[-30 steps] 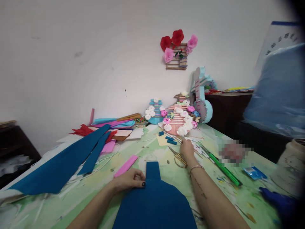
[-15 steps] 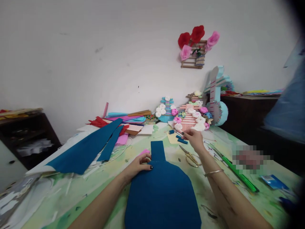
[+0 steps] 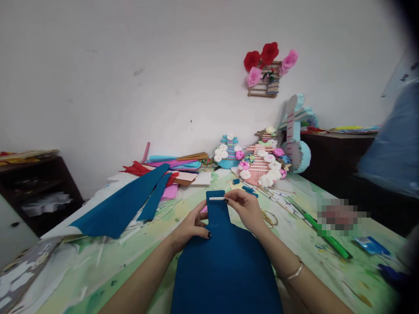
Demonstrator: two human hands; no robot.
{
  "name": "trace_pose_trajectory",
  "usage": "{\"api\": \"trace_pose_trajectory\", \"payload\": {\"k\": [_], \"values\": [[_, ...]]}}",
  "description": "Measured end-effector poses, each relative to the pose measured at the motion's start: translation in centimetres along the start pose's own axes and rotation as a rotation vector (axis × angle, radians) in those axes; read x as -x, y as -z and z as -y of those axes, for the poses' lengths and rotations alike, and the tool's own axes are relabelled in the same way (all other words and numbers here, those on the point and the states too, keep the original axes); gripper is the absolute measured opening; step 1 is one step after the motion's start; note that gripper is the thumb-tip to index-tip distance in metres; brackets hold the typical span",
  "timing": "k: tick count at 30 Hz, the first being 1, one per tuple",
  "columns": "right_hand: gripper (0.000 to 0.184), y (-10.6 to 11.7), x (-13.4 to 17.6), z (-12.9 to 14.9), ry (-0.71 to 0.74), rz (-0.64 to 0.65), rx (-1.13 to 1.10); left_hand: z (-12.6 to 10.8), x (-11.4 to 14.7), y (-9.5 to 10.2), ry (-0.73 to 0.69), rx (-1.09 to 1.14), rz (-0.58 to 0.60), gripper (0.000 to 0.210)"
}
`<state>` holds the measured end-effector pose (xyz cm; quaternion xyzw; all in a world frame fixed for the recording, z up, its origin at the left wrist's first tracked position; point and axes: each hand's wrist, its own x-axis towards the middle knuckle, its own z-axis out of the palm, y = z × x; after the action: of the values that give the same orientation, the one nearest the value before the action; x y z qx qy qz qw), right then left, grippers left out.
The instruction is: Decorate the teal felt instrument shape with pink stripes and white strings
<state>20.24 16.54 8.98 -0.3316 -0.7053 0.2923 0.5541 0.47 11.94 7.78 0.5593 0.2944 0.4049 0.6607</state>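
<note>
While the blue board (image 3: 225, 270) lies on the painted table (image 3: 98, 270) with its neck pointing away from the person, as the head view shows, the right hand (image 3: 245, 209) pinches one end of a slim white stick (image 3: 216, 199) between thumb and fingers. The stick spans the board's neck near its top; I cannot tell whether it touches. At the board's left shoulder, the left hand (image 3: 193, 226) rests its thumb on the surface and its fingers along the neck's edge, a moderate gap between them. Right of the board are gold scissors (image 3: 271, 216), partly hidden, and a green tool (image 3: 330, 240); left of it, blue sheet pieces (image 3: 114, 209).
</note>
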Motion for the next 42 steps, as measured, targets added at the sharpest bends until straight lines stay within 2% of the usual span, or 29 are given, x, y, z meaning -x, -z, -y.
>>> {"api": "trace_pose_trajectory", "payload": {"k": [5, 9, 13, 18, 22, 29, 37, 42], "values": [[0.009, 0.0, 0.6, 0.9, 0.055, -0.038, 0.017, 0.4, -0.5, -0.8, -0.087, 0.039, -0.025, 0.078], [0.011, -0.1, 0.8, 1.1, 0.068, -0.024, -0.010, 0.4, -1.3, -1.6, -0.123, 0.058, -0.179, 0.055], [0.013, -0.3, 0.9, 1.2, 0.075, -0.009, -0.002, 0.3, -1.8, -2.1, -0.115, 0.045, -0.306, 0.047], [0.015, -0.6, 1.2, 1.8, 0.123, -0.003, 0.100, 0.3, -1.9, -2.3, -0.139, 0.065, -0.390, 0.045], [0.017, -0.6, 1.4, 1.9, 0.160, -0.016, 0.136, 0.4, -2.0, -2.3, -0.155, 0.060, -0.414, 0.042], [0.006, -0.6, 1.3, 1.7, 0.053, -0.075, 0.019, 0.5, -2.1, -2.2, -0.145, 0.026, -0.432, 0.045], [0.012, -0.7, 1.6, 2.0, 0.038, -0.086, 0.004, 0.6, -2.1, -2.3, -0.165, 0.004, -0.439, 0.047], [0.018, -1.0, 1.5, 1.9, -0.068, -0.093, -0.101, 0.4, -2.0, -2.4, -0.172, -0.038, -0.433, 0.048]]}}
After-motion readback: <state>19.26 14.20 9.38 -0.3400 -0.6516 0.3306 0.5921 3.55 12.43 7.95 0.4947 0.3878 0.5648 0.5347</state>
